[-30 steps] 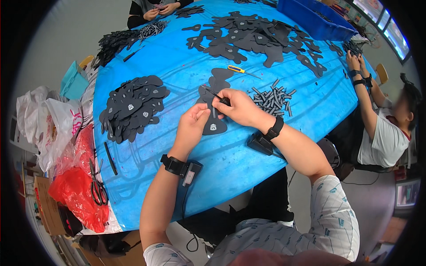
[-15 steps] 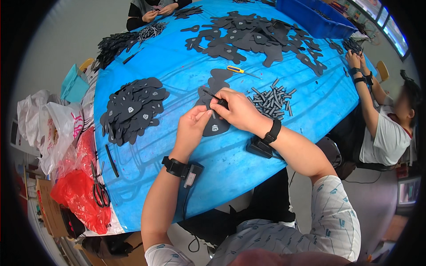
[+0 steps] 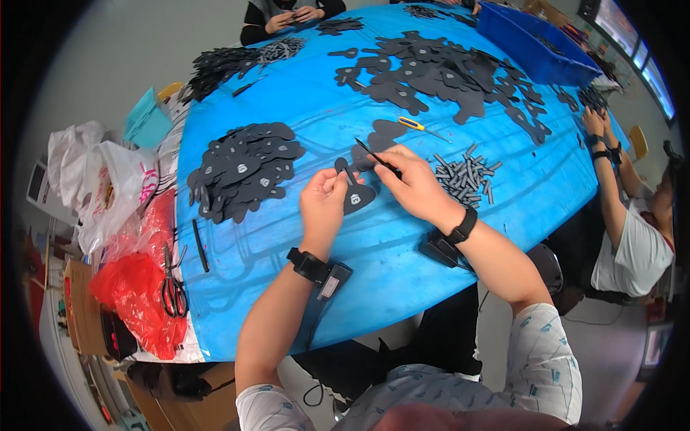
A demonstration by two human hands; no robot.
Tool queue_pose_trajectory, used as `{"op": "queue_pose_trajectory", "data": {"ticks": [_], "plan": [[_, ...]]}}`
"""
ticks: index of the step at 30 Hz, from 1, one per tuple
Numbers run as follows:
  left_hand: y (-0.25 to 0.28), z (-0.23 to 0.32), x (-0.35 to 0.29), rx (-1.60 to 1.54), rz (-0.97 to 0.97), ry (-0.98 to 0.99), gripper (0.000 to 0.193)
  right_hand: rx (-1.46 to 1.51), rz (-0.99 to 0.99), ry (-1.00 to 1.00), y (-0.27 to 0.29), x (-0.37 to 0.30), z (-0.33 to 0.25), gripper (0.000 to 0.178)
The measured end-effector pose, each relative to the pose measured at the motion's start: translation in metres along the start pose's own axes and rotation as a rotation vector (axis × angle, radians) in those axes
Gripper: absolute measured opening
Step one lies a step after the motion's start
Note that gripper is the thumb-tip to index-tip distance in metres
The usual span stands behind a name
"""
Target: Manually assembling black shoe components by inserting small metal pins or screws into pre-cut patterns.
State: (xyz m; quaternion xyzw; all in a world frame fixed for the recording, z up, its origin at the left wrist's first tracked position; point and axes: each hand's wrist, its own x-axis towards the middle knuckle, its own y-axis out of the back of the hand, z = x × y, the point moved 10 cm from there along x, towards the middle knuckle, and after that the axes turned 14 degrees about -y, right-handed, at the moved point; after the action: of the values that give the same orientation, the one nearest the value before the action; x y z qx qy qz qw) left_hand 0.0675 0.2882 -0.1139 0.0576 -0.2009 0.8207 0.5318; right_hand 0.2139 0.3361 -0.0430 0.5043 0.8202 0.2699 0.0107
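My left hand (image 3: pixel 323 208) pinches a dark grey, flat, paddle-shaped piece (image 3: pixel 356 197) with a white mark on its wide end. My right hand (image 3: pixel 415 183) is closed around a thin black pointed tool (image 3: pixel 376 157), its tip slanting up and left; its exact kind is unclear. The tool is apart from the held piece. Just beyond my hands, more dark flat pieces (image 3: pixel 388 132) lie on the table. A pile of short grey tubes (image 3: pixel 467 176) sits beyond my right wrist. To my left is a heap of similar dark pieces (image 3: pixel 248 169).
A blue cloth (image 3: pixel 287 316) covers the table. A yellow-handled screwdriver (image 3: pixel 412 124) lies near the middle, a black stick (image 3: pixel 200 246) and scissors (image 3: pixel 172 291) at left. Far off are a large spread of pieces (image 3: pixel 438 72) and a blue bin (image 3: pixel 535 47). Co-workers' hands (image 3: pixel 595 122) work at the edges.
My hands have come apart, the right one drawing back to the right with the black tool. The held piece now shows more fully. The whole view has shifted slightly.
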Motion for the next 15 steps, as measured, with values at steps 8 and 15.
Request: {"op": "queue_pose_trajectory", "data": {"ticks": [8, 15], "plan": [[0.015, 0.017, 0.000, 0.191, 0.078, -0.105, 0.018, -0.124, -0.254, -0.074, -0.021, -0.004, -0.003, 0.031], [0.013, 0.021, 0.002, 0.267, 0.055, -0.179, 0.019, -0.048, -0.260, -0.177, -0.023, -0.002, 0.009, 0.030]]}}
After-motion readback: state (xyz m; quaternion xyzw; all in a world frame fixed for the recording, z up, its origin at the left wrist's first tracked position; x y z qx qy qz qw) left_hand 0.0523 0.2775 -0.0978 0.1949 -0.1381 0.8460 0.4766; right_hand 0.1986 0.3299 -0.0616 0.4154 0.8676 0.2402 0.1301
